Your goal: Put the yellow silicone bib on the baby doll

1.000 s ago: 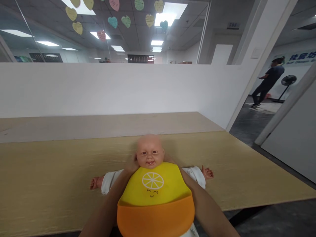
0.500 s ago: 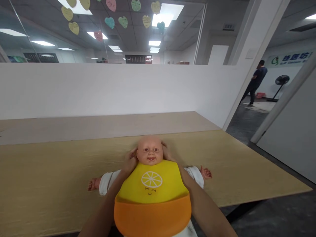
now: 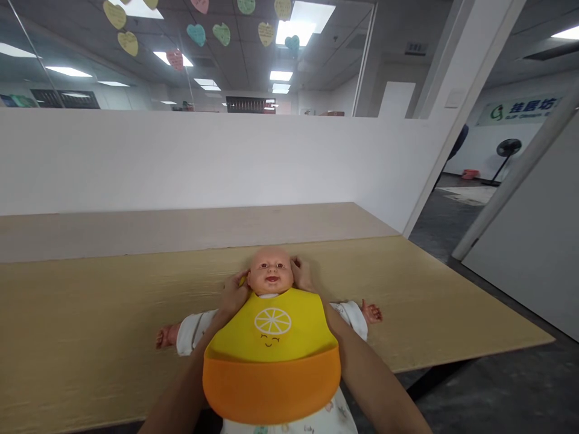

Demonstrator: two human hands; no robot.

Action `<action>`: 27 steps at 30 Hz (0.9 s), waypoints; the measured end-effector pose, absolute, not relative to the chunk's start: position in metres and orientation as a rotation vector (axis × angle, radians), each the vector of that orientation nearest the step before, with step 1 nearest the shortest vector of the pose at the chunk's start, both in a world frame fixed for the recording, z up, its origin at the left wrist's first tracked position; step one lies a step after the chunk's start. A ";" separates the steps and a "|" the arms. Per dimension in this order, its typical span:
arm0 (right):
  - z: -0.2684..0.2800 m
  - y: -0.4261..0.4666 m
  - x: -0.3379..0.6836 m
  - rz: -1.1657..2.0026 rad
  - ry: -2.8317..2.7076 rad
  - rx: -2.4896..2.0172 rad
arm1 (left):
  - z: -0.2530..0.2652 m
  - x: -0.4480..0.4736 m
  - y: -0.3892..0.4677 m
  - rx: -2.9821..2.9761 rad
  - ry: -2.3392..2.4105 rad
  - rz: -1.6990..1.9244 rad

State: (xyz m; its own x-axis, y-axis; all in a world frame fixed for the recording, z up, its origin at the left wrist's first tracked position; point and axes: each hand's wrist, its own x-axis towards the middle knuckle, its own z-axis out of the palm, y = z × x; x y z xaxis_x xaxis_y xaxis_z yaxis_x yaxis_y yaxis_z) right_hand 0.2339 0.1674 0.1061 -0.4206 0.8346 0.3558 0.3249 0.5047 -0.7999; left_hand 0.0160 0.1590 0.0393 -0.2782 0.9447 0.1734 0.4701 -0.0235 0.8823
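Observation:
A baby doll (image 3: 271,271) lies on its back with its arms spread wide. Over its chest rests a yellow bib (image 3: 289,331) with a lemon-slice print and an orange catch pocket along the bottom. My left hand (image 3: 234,294) is beside the doll's head, its fingers closed on a small yellow end of the bib. On the other side of the head, my right hand (image 3: 302,274) has its fingers curled in by the ear; what they hold is hidden. The bib's upper edges lie close to both wrists. Behind the doll's neck nothing can be made out.
The doll lies on a wooden table (image 3: 90,337), whose right edge slopes away toward the floor. A white partition wall (image 3: 181,160) with glass above stands behind it. At the right are a doorway, a door (image 3: 534,241) and a black fan (image 3: 509,147).
The doll's head tips back slightly, showing more white collar. A yellow end now shows at my left fingers, and my right fingers are more curled. The view shifts slightly; the distant person is mostly hidden.

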 end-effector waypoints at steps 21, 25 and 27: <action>0.091 0.190 0.222 0.940 -1.816 -1.025 | 0.044 0.016 0.153 1.585 1.841 1.085; 0.087 0.194 0.222 0.942 -1.785 -1.064 | 0.044 0.015 0.152 1.526 1.826 1.134; 0.084 0.198 0.221 0.907 -1.780 -1.020 | 0.044 0.012 0.152 1.479 1.839 1.163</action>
State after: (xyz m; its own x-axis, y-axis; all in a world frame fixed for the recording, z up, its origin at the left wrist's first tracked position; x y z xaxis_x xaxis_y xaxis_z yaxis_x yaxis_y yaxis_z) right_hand 0.2214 0.1984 0.0838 -0.2872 0.9021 0.3220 0.2693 0.3987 -0.8767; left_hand 0.0120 0.1522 0.0439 -0.2807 0.9518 0.1238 0.5197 0.0423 0.8533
